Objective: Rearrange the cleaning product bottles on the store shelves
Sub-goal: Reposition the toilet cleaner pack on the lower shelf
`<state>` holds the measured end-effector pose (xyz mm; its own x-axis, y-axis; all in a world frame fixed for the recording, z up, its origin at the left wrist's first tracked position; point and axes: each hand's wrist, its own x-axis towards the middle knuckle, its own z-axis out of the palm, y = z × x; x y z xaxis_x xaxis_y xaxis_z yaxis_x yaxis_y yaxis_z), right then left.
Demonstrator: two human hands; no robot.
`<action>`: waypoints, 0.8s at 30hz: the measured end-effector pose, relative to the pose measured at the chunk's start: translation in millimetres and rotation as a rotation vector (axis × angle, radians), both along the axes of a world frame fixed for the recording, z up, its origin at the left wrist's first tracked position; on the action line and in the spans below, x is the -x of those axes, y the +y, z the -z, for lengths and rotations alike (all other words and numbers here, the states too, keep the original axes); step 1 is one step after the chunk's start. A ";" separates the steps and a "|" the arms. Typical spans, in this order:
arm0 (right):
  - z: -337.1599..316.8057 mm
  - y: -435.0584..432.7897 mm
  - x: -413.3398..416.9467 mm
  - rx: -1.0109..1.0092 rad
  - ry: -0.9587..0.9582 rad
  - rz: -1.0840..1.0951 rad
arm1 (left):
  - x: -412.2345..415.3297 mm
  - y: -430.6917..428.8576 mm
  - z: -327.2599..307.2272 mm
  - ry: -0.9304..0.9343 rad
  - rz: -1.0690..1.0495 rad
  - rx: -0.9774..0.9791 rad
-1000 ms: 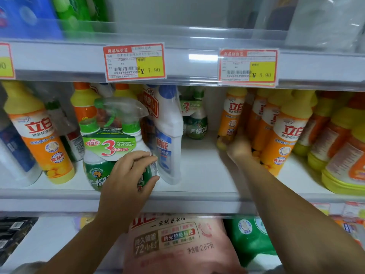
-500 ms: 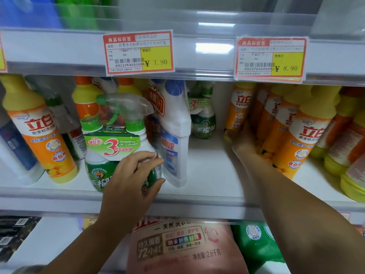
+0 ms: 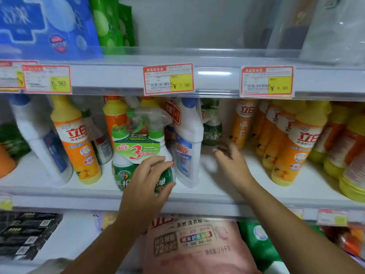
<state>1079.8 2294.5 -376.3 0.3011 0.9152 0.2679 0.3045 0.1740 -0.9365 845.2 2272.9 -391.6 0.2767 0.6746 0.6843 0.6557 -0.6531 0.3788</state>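
Observation:
A green twin-pack of spray cleaner bottles point(image 3: 136, 149) stands at the front of the middle shelf point(image 3: 197, 196). My left hand point(image 3: 146, 180) grips its lower right bottle, fingers curled round the green body. My right hand point(image 3: 231, 161) hovers over bare shelf, fingers loosely spread, holding nothing. It sits between a white and blue bottle point(image 3: 187, 143) on its left and a row of orange and yellow dish soap bottles point(image 3: 296, 143) on its right. A small green spray bottle point(image 3: 212, 127) stands at the back behind my right hand.
More orange dish soap point(image 3: 77, 141) and a white bottle point(image 3: 41, 143) stand left of the twin-pack. Price tags point(image 3: 168, 79) hang on the upper shelf edge. Blue and green packs point(image 3: 47, 24) fill the top shelf. A pink detergent bag point(image 3: 193, 246) lies below.
My right hand has drawn back and leftward from the orange bottles at the back and now holds nothing. My left hand stays on the twin-pack. The camera has tilted up.

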 end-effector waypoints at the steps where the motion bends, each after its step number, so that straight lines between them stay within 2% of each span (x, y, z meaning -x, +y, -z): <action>1: -3.4 -7.4 11.9 -0.026 0.010 -0.081 | 3.6 -1.2 -1.6 -0.029 -0.033 0.001; 4: -6.3 -17.9 38.9 -0.017 -0.048 -0.224 | 16.9 -3.9 -9.3 -0.143 -0.190 -0.007; 8: 4.1 -14.4 51.6 0.021 -0.237 -0.120 | 34.7 -0.9 -11.8 -0.262 -0.365 0.063; 12: 10.1 -4.4 39.6 0.022 -0.254 0.000 | 46.9 8.7 -4.5 -0.418 -0.255 0.366; 14: 9.9 1.0 28.6 0.023 -0.204 0.047 | 48.1 12.4 -1.1 -0.404 -0.193 0.402; 24: 3.2 28.8 9.9 0.019 -0.119 0.076 | 27.1 13.9 7.4 -0.283 -0.218 0.324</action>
